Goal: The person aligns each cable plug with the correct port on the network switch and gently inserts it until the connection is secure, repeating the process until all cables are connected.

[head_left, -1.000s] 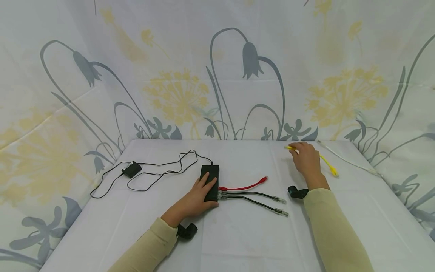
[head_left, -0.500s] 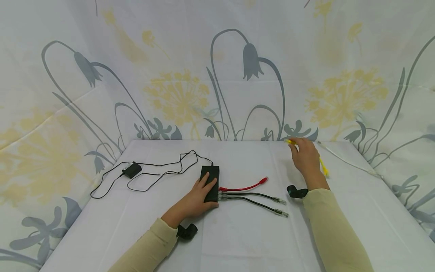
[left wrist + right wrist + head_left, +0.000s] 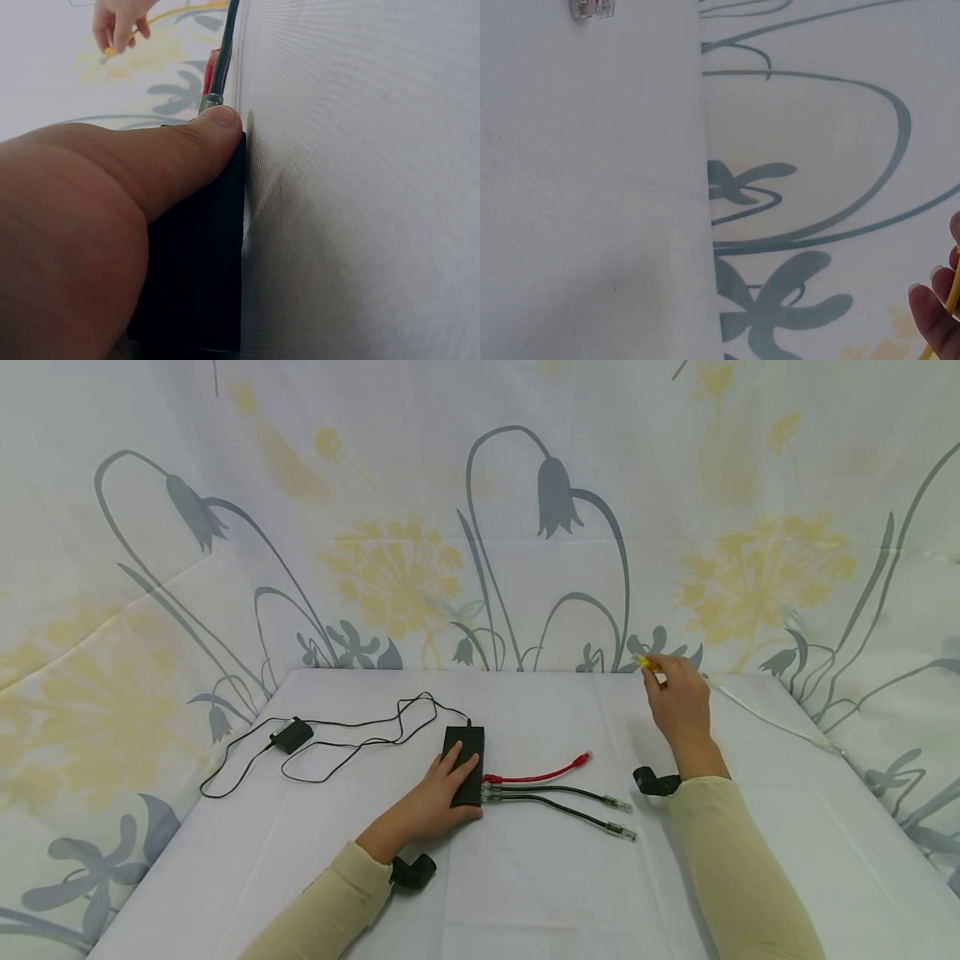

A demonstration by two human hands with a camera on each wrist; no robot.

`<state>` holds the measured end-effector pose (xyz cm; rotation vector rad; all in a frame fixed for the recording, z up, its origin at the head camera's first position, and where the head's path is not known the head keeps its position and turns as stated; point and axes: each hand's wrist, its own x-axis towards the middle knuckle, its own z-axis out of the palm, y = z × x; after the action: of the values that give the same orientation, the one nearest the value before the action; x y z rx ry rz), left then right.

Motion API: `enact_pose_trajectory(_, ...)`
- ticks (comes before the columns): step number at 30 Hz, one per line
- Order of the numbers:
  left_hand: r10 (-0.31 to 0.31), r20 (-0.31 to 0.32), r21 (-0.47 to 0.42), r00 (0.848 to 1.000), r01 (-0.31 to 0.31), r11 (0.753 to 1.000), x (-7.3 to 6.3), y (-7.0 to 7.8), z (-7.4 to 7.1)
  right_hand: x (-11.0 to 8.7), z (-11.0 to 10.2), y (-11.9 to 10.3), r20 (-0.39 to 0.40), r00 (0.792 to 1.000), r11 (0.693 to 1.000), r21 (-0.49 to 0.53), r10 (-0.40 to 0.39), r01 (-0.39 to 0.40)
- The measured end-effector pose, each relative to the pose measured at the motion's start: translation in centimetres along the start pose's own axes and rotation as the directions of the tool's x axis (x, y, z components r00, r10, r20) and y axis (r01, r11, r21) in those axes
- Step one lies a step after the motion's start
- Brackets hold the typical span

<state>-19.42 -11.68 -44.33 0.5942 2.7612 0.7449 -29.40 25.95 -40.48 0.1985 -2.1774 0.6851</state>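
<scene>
My left hand [image 3: 431, 797] rests on a small black box [image 3: 472, 739], two fingers laid over its top and the thumb along its near end. In the left wrist view the thumb [image 3: 187, 142] presses the box's edge beside the cable plugs. A red network cable [image 3: 536, 776] and two black network cables [image 3: 558, 788] run out from the box's right side. At the back right, my right hand [image 3: 682, 710] pinches a yellow network cable [image 3: 647, 663] near one plug, raised over the table. The right wrist view catches the yellow cable [image 3: 954, 292] at its edge, between fingertips.
A white cable [image 3: 772, 721] lies at the far right of the table. On the left, a black power adapter [image 3: 291, 735] trails a thin black cord [image 3: 360, 741] that loops to the box's far end. Behind the table hangs a flowered cloth [image 3: 390, 577].
My right hand has lifted slightly up and away with the yellow cable, whose loose end has left the table beside the wrist. The left hand and the box have stayed put.
</scene>
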Motion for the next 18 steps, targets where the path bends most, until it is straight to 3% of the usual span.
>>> enact_pose_trajectory(11, 0.000, 0.000, 0.008, 1.000, 0.000, 1.000, -0.02, 0.01, -0.03, 0.39, -0.38, -0.58, -0.109, 0.994, 0.997, 0.071, 0.028, -0.020)
enact_pose_trajectory(18, -0.001, 0.005, 0.004, 1.000, 0.001, 1.000, -0.04, 0.02, -0.01, 0.20, -0.16, -0.86, -0.079, 0.990, 0.985, 0.140, 0.117, -0.105)
